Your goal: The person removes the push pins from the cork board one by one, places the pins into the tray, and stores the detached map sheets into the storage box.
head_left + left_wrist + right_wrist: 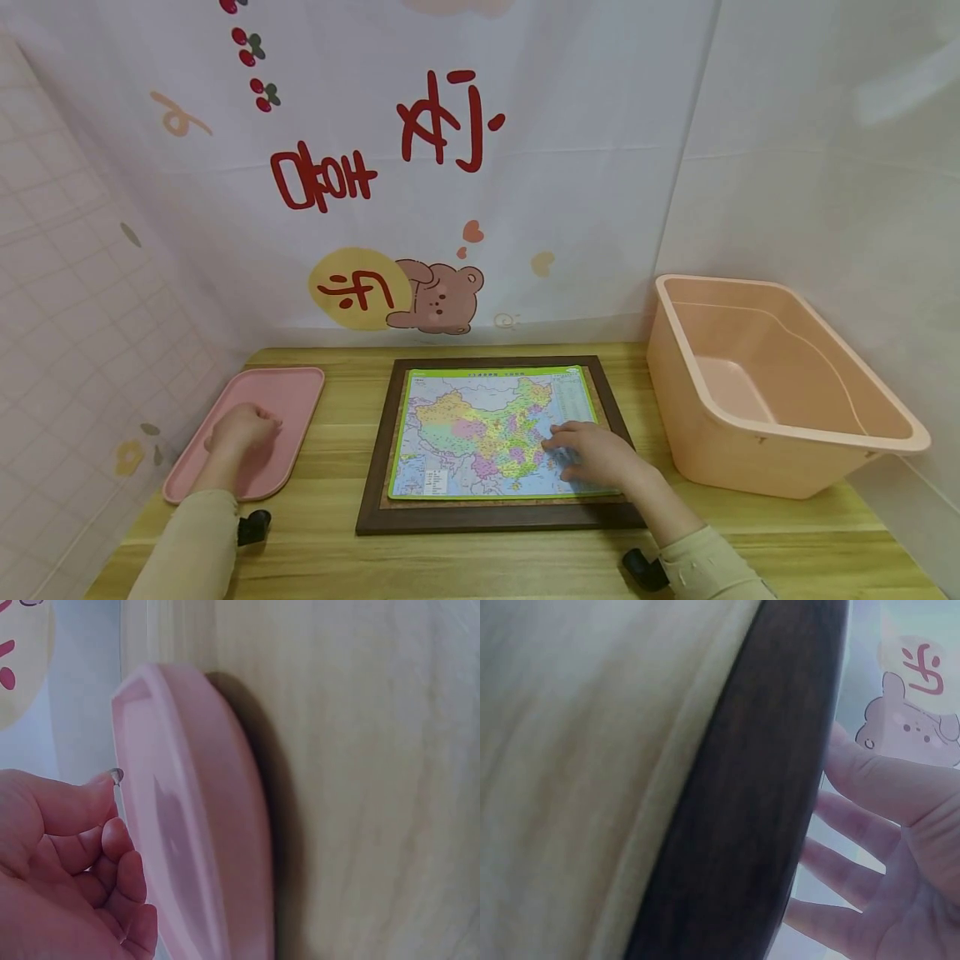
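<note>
Over the pink tray (303,417) my left hand (243,429) pinches a small silver thumbtack (116,776) between thumb and finger, the other fingers curled in. The tack is too small to make out in the head view. My right hand (596,454) rests on the right side of a colourful map (465,433), its fingers spread and fairly straight. That map lies on a cork board (495,504) with a dark wooden frame (375,467). In the right wrist view, the frame's edge (742,780) hides what the fingertips touch.
A deep peach plastic tub (750,450) stands at the right of the wooden table (330,533). Behind the table hangs a white printed cloth (570,167) with a bear and red characters. A black wrist-worn piece (255,527) sits by each sleeve.
</note>
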Demonstrator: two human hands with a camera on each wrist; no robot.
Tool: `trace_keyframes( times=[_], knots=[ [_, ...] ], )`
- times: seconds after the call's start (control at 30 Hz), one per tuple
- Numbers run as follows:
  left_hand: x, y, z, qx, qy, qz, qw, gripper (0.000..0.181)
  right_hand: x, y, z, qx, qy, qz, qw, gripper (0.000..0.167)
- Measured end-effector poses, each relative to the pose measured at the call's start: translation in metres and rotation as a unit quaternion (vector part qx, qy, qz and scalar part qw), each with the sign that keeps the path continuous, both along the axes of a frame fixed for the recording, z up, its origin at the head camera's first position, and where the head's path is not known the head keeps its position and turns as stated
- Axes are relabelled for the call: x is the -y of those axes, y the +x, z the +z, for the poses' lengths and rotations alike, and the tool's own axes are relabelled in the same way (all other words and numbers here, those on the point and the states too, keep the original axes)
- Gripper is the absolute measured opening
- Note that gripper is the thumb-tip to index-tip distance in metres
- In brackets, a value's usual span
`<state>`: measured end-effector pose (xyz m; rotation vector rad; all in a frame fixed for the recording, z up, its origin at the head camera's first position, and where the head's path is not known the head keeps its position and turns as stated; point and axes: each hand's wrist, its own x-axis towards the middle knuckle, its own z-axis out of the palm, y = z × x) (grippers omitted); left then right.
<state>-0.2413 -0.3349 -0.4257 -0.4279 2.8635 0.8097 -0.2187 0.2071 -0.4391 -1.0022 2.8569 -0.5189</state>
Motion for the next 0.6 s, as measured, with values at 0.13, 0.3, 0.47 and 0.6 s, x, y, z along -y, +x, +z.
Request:
trace_keyframes(
  times=[0.13,0.3,0.47,0.6],
  knots=[
    [0.0005,0.0014,0.0006,0.011,0.003,-0.008,0.9999,0.025,-0.0003,0.0002,0.0001,0.003,-0.006,0.001,1.0000,0.046],
    [0.0004,0.0027,0.0021,0.018,0.002,-0.016,0.9997,0.024,-0.0007,-0.0016,-0.0023,-0.003,0.002,0.000,1.0000,0.046],
    [0.0017,0.0033,0.0010,0.020,0.001,-0.020,0.9996,0.025,-0.0014,-0.0036,-0.0052,-0.007,0.002,0.001,1.0000,0.046],
    [0.0028,0.0025,-0.0011,0.022,-0.001,-0.025,0.9994,0.023,-0.0018,-0.0036,-0.0052,-0.008,-0.002,0.005,0.9999,0.045]
  ],
)
